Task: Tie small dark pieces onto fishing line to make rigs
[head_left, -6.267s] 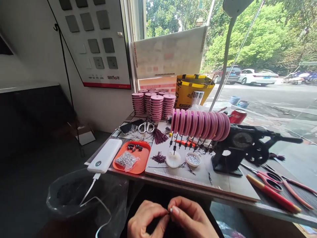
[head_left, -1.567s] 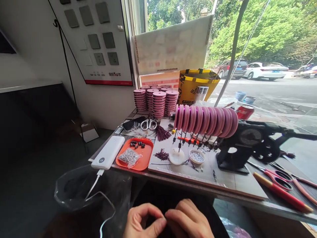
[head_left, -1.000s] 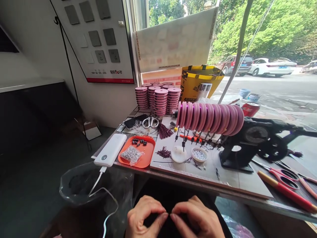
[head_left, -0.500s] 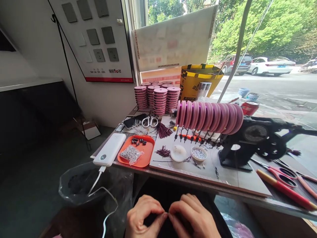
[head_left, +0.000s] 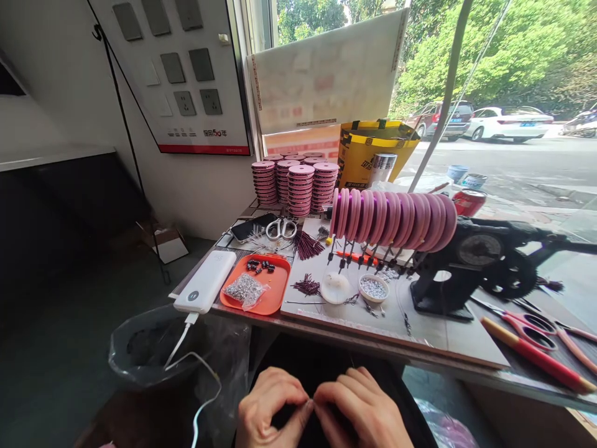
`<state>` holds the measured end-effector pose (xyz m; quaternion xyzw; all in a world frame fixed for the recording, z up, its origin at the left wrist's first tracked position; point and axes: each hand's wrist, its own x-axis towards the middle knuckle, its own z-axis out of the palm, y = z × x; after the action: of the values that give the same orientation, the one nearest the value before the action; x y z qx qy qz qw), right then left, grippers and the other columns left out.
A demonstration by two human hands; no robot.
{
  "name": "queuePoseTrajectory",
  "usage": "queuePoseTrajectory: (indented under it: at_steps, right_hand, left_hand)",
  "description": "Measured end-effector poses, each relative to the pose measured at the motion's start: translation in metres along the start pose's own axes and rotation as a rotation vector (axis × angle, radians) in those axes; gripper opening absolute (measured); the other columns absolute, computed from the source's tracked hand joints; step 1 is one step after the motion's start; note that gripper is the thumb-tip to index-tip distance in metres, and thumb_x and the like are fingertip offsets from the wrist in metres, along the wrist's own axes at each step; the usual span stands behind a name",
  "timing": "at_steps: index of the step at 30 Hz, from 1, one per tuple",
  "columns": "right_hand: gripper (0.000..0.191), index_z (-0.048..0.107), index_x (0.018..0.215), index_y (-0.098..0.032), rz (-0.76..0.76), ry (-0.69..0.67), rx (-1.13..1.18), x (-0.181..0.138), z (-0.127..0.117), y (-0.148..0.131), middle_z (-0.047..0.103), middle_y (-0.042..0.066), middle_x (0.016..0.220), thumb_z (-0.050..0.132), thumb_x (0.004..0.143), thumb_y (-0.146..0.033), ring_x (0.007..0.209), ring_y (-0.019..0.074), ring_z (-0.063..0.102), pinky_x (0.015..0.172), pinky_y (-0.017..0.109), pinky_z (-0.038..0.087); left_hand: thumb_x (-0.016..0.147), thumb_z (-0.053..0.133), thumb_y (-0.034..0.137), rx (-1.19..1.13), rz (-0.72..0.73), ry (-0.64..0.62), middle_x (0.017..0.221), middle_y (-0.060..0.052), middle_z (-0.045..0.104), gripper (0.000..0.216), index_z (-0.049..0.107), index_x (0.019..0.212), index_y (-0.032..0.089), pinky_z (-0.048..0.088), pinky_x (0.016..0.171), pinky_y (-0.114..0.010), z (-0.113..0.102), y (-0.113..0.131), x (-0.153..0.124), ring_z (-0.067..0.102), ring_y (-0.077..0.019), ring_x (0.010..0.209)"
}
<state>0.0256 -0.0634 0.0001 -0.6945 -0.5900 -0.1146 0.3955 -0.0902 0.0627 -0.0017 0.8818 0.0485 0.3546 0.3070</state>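
Both my hands are low in front of me, below the table edge. My left hand (head_left: 270, 410) pinches thumb and forefinger together, and my right hand (head_left: 364, 410) pinches against it, fingertips touching at the middle. What they hold is too small to make out. On the table beyond, a row of pink spools (head_left: 394, 218) sits on a black hand-crank winder (head_left: 471, 264), with thin lines and small black pieces hanging below.
Orange tray (head_left: 268, 292) with a bag of silver beads, white power bank (head_left: 205, 281) with cable, white bowl of beads (head_left: 373, 289), stacked pink spools (head_left: 296, 186), scissors (head_left: 280, 229), yellow bag (head_left: 373, 152), red pliers (head_left: 532, 330). A bin with a plastic liner (head_left: 149, 354) stands at lower left.
The view has shifted slightly. My hands stay pinched together below the table, with small finger movements only.
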Motion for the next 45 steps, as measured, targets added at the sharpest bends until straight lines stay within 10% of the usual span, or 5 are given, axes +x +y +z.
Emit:
queuePoseTrajectory:
  at_steps: [45]
  right_hand:
    - [0.009, 0.048, 0.085, -0.021, 0.022, 0.006, 0.007, 0.001, 0.005, -0.003, 0.059, -0.003, 0.062, 0.043, 0.090, -0.015, 0.053, 0.0120, 0.056, 0.054, 0.023, 0.043]
  left_hand:
    - [0.073, 0.063, 0.009, 0.216, 0.004, 0.052, 0.058, 0.003, 0.064, 0.015, 0.055, 0.067, 0.020, 0.050, 0.055, -0.025, 0.000, 0.010, 0.003, 0.061, -0.0136, 0.056]
